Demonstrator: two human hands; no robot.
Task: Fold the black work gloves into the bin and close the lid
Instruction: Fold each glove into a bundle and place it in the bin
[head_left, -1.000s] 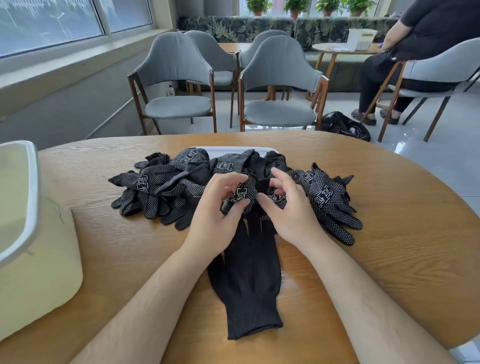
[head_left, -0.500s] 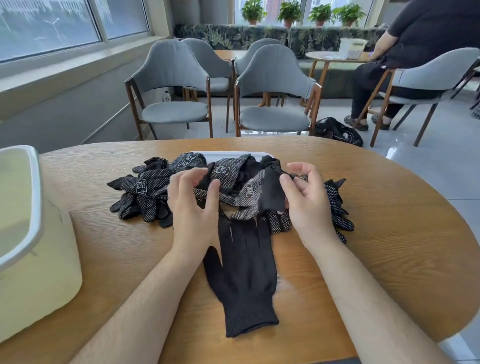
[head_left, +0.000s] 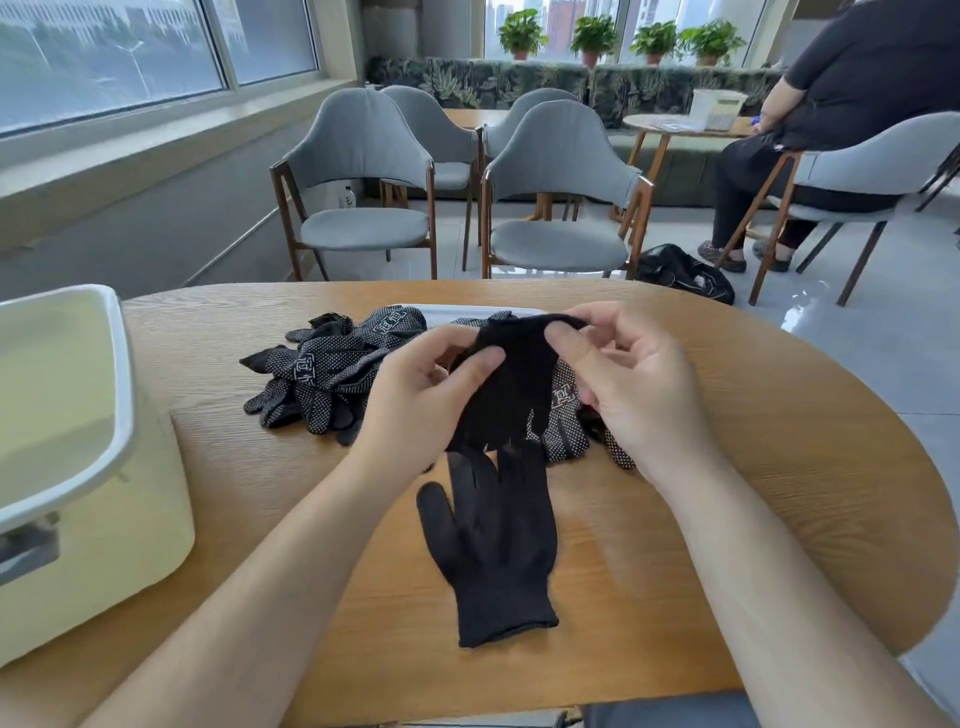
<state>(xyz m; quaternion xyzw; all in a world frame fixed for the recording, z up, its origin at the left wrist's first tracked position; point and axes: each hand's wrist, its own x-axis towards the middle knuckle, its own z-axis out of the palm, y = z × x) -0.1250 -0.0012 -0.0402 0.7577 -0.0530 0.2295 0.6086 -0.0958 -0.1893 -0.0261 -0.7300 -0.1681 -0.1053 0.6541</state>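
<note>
A plain black glove hangs cuff-up above the middle of the desk, pinched at its cuff by both hands: the left hand grips one side with thumb and fingers, the right hand grips the other. Its fingertips dangle just over a second glove lying flat, cuff toward the near edge. Behind them, toward the far edge, a pile of dotted work gloves partly covers a white lid. An open cream bin stands at the left edge. Beyond the desk are grey chairs.
</note>
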